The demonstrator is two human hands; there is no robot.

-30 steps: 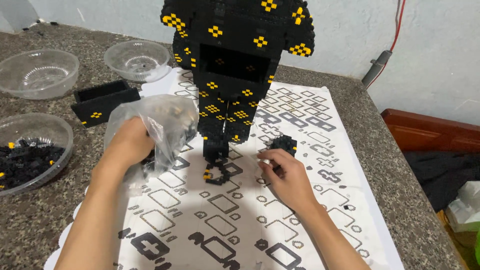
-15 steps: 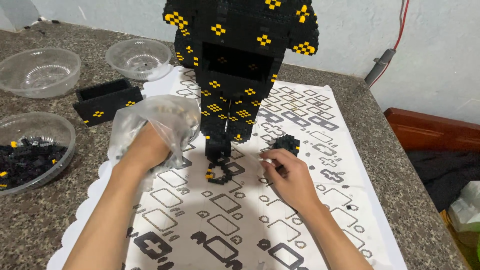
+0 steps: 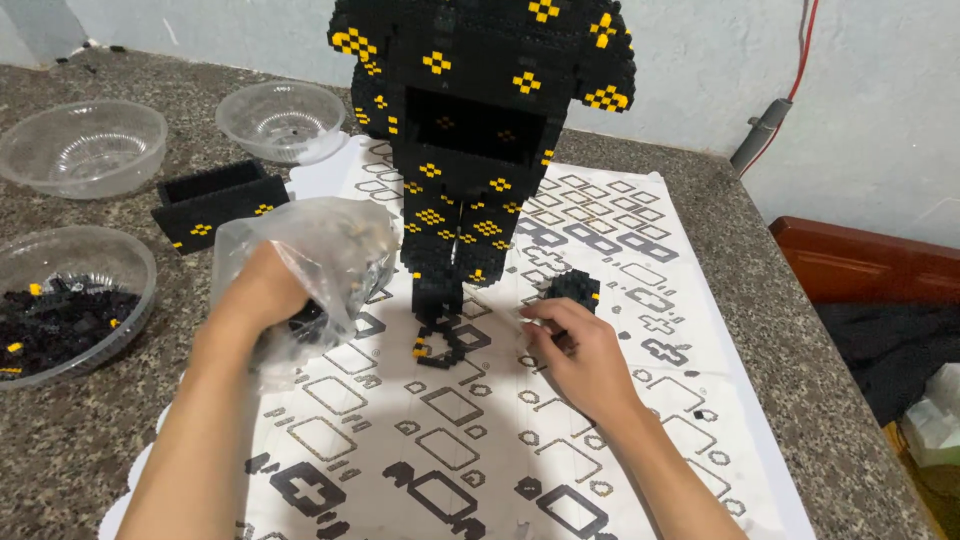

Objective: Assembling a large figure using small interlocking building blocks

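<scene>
Right now the left hand (image 3: 262,290) is plunged inside a clear plastic bag (image 3: 310,250), its fingers hidden among black bricks, so their spread cannot be told. Opposite, the right hand (image 3: 580,355) pinches its fingertips (image 3: 528,318) together on the patterned sheet (image 3: 640,230), just below a small black brick cluster (image 3: 574,288), beside the tall black-and-yellow brick figure (image 3: 470,120)

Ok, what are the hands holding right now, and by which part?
The left hand is inside the clear plastic bag of small bricks, gripping it near the bottom. The right hand pinches something small at its fingertips beside a small black brick cluster; what it is cannot be told.
</scene>
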